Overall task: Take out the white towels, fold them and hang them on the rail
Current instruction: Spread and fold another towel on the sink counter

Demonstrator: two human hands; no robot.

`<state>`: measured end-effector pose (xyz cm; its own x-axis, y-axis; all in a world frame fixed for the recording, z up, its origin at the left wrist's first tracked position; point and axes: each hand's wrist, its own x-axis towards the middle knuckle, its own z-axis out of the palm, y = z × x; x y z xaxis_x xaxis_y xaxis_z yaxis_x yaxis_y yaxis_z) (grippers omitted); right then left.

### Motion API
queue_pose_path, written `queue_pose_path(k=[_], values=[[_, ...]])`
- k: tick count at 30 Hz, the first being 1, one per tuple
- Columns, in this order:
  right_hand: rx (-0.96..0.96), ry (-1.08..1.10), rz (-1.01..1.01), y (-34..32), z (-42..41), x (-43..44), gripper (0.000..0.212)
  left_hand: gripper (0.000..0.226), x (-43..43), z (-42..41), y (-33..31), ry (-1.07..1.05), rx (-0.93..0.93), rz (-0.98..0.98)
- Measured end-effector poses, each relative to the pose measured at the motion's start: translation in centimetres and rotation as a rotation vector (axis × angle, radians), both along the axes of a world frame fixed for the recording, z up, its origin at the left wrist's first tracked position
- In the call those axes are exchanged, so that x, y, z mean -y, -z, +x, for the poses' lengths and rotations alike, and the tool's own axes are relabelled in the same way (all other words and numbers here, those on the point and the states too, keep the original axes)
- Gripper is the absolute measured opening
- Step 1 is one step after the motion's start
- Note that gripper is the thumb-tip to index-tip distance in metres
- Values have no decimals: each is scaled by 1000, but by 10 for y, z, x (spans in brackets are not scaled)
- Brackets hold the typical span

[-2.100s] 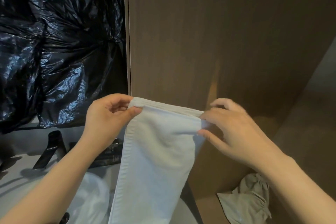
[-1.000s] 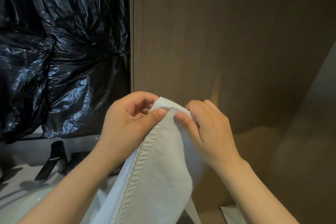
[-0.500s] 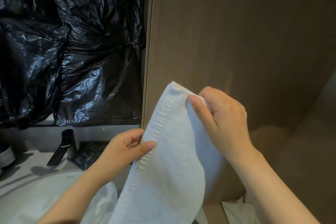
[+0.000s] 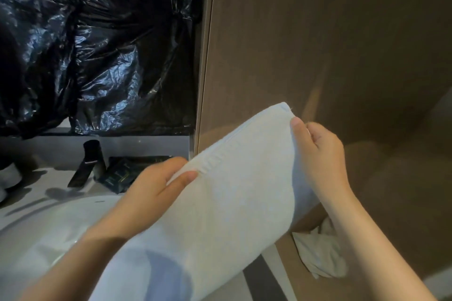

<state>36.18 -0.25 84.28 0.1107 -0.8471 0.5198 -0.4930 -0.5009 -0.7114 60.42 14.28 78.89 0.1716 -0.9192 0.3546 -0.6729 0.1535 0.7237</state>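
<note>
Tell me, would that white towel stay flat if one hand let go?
Probably not: the towel bows and hangs between the left hand and right hand, so it looks floppy. It seems light, since finger pinches at its edge hold it up. Its matte cloth likely is not slippery.

I see a wooden panel (image 4: pixel 318 44) closing the far right, black plastic sheeting (image 4: pixel 97 44) walling the far left, a white towel (image 4: pixel 232 203) spanning the middle, and open air above the cluttered left counter (image 4: pixel 58 176).
</note>
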Motion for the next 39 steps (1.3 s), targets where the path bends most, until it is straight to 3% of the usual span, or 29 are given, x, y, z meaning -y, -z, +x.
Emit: queue_pose_path(k=[5,9,12,15,21,27,31,34,39], values=[[-46,67,392,75,-43,0,50,26,24,-5,10,162,114,313],[-72,218,595,156,-99,-22,51,26,56,-58,107,229,179,557],[-96,344,690,218,-129,-43,50,26,64,-109,191,140,218,663],[-123,437,740,258,-150,-46,48,26,72,-138,230,88,260,595],[-196,493,729,278,-179,-13,55,34,103,-167,242,123,272,478],[-247,511,775,287,-194,14,41,33,118,-188,252,52,267,423],[-267,352,855,287,-193,16,38,37,109,-185,245,29,255,403],[-244,257,787,280,-178,6,46,32,86,-166,235,21,292,294],[-251,14,630,261,-126,-14,31,27,32,-114,225,-119,316,311]])
